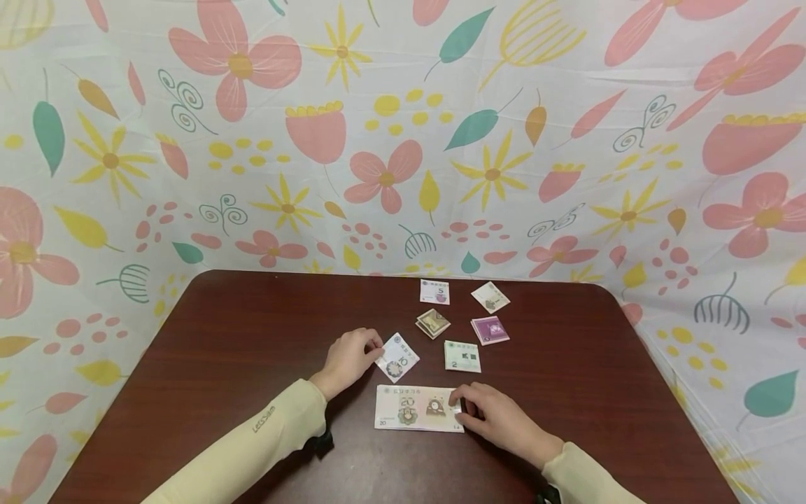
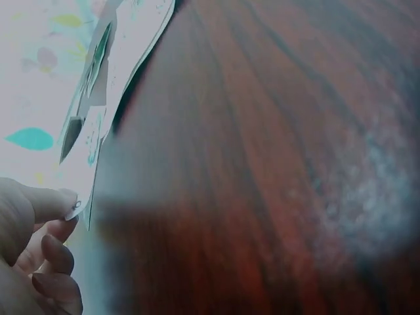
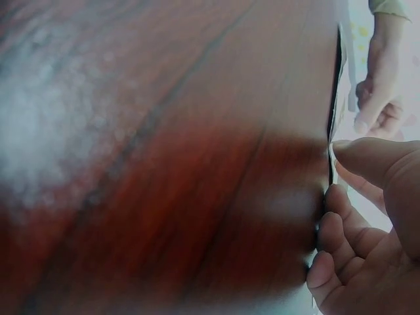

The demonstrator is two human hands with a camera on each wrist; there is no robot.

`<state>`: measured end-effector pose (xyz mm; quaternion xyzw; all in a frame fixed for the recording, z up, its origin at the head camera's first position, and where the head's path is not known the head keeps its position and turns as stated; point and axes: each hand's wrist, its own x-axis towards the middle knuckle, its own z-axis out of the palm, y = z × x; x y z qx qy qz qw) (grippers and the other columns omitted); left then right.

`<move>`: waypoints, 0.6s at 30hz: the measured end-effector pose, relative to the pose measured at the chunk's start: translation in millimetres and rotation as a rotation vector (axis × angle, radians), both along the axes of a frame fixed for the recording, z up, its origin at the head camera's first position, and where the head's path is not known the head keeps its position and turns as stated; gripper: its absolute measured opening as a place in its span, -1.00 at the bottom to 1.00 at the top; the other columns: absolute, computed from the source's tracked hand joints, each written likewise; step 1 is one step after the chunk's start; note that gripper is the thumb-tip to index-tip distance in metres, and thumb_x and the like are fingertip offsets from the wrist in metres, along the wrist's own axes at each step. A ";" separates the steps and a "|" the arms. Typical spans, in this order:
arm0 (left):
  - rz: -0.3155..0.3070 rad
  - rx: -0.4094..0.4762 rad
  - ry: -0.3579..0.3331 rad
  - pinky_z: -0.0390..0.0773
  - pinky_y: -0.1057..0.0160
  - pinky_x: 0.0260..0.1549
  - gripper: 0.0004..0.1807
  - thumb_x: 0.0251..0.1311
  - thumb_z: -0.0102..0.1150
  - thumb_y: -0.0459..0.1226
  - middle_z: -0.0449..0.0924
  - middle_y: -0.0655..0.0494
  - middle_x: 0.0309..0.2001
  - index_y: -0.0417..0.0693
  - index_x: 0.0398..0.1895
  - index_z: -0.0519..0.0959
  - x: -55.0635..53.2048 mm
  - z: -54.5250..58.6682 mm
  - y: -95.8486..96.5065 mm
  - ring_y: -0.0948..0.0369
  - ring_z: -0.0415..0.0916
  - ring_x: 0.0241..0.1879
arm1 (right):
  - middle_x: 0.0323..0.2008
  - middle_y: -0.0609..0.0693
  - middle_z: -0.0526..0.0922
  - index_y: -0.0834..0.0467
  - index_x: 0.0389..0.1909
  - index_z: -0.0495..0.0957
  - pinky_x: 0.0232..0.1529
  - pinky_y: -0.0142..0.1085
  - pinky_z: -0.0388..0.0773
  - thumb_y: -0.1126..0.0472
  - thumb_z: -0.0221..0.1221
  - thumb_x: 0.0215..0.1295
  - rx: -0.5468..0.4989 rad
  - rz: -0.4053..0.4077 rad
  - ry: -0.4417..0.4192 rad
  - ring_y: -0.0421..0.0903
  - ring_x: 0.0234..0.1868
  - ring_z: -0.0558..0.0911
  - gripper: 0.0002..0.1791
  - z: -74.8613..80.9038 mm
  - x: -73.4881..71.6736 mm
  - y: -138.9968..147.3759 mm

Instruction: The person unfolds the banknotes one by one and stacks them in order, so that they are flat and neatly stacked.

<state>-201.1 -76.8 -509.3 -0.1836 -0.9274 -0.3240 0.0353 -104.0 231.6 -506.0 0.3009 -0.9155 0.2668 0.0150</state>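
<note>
My left hand (image 1: 349, 355) pinches the left corner of a folded 10 banknote (image 1: 398, 355), which lies turned like a diamond. The left wrist view shows thumb and forefinger gripping that corner, the other fingers curled beneath. Nearer to me, a long flat 20 banknote (image 1: 392, 404) lies crosswise, apparently on top of others. At its right end my right hand (image 1: 504, 418) holds the edge between thumb and forefinger; in the right wrist view the thumb (image 3: 367, 157) meets the paper's edge. A folded green 2 note (image 1: 462, 355) lies between the hands, farther back.
Behind lie a folded brown note (image 1: 433, 323), a purple 5 note (image 1: 490, 330), a pale 5 note (image 1: 435, 292) and a folded 1 note (image 1: 491, 297). The dark wooden table (image 1: 220, 336) ends at a flower-printed cloth (image 1: 384, 231).
</note>
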 end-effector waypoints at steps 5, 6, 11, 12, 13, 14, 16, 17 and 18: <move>-0.004 0.058 -0.033 0.51 0.20 -0.43 -0.96 0.32 0.39 -0.25 0.67 0.26 -0.38 0.05 -0.30 0.70 0.2 -0.1 -2.5 0.29 0.53 -0.43 | -0.46 -0.30 0.39 -0.07 -0.10 0.60 -0.40 -0.43 0.38 0.29 0.41 0.27 0.010 -0.001 -0.008 -0.38 -0.40 0.38 -0.72 -0.1 -0.2 -0.2; -0.005 0.077 -0.045 0.51 0.21 -0.42 -0.97 0.32 0.38 -0.26 0.67 0.26 -0.39 0.04 -0.30 0.71 0.2 0.2 -3.3 0.30 0.52 -0.43 | -0.46 -0.30 0.39 -0.07 -0.10 0.60 -0.40 -0.43 0.38 0.29 0.41 0.27 0.011 0.000 -0.007 -0.37 -0.40 0.38 -0.72 -0.2 -0.2 -0.3; -0.015 0.170 -0.117 0.56 0.21 -0.36 -0.97 0.29 0.37 -0.29 0.69 0.24 -0.41 -0.05 -0.29 0.75 0.6 0.8 -8.0 0.29 0.57 -0.41 | -0.46 -0.30 0.39 -0.07 -0.10 0.60 -0.40 -0.42 0.38 0.28 0.40 0.27 0.015 0.002 -0.008 -0.37 -0.40 0.38 -0.72 -0.6 -0.6 -0.5; -0.016 0.187 -0.132 0.57 0.22 -0.34 -0.97 0.28 0.37 -0.30 0.69 0.23 -0.41 -0.06 -0.29 0.75 0.5 0.7 -8.9 0.29 0.58 -0.39 | -0.46 -0.30 0.39 -0.07 -0.10 0.60 -0.40 -0.42 0.37 0.28 0.40 0.27 0.015 0.003 -0.009 -0.37 -0.40 0.38 -0.73 -0.5 -0.7 -0.5; -0.019 0.204 -0.148 0.57 0.22 -0.33 -0.97 0.27 0.38 -0.31 0.70 0.22 -0.40 -0.07 -0.28 0.75 0.7 0.3 -9.7 0.28 0.59 -0.38 | -0.46 -0.30 0.39 -0.07 -0.10 0.59 -0.41 -0.42 0.37 0.28 0.40 0.27 0.015 0.003 -0.009 -0.37 -0.40 0.38 -0.73 -0.3 -0.7 -0.5; -0.021 0.223 -0.166 0.58 0.22 -0.32 -0.97 0.27 0.38 -0.32 0.71 0.21 -0.40 -0.07 -0.27 0.76 0.6 0.3 -10.5 0.28 0.60 -0.37 | -0.46 -0.31 0.39 -0.07 -0.10 0.59 -0.41 -0.42 0.37 0.28 0.40 0.27 0.015 0.004 -0.010 -0.38 -0.40 0.37 -0.73 0.0 -0.7 -0.5; -0.024 0.265 -0.204 0.57 0.23 -0.33 -0.96 0.27 0.38 -0.33 0.71 0.19 -0.38 -0.07 -0.26 0.76 0.8 0.6 -12.0 0.27 0.59 -0.35 | -0.46 -0.31 0.38 -0.06 -0.11 0.60 -0.40 -0.42 0.37 0.28 0.40 0.27 0.017 0.004 -0.008 -0.38 -0.40 0.37 -0.73 0.6 -0.5 -0.5; -0.025 0.285 -0.219 0.57 0.24 -0.35 -0.96 0.27 0.37 -0.34 0.71 0.17 -0.38 -0.07 -0.26 0.76 1.2 0.7 -12.6 0.27 0.59 -0.37 | -0.46 -0.31 0.38 -0.06 -0.10 0.60 -0.40 -0.42 0.38 0.28 0.40 0.27 0.018 0.005 -0.008 -0.38 -0.40 0.37 -0.73 0.8 -0.4 -0.5; -0.026 0.307 -0.235 0.56 0.23 -0.38 -0.96 0.27 0.37 -0.34 0.71 0.15 -0.38 -0.08 -0.26 0.76 1.5 0.9 -13.1 0.26 0.58 -0.40 | -0.46 -0.31 0.38 -0.06 -0.11 0.60 -0.40 -0.42 0.38 0.28 0.40 0.27 0.019 0.005 -0.008 -0.38 -0.40 0.38 -0.73 1.1 -0.3 -0.5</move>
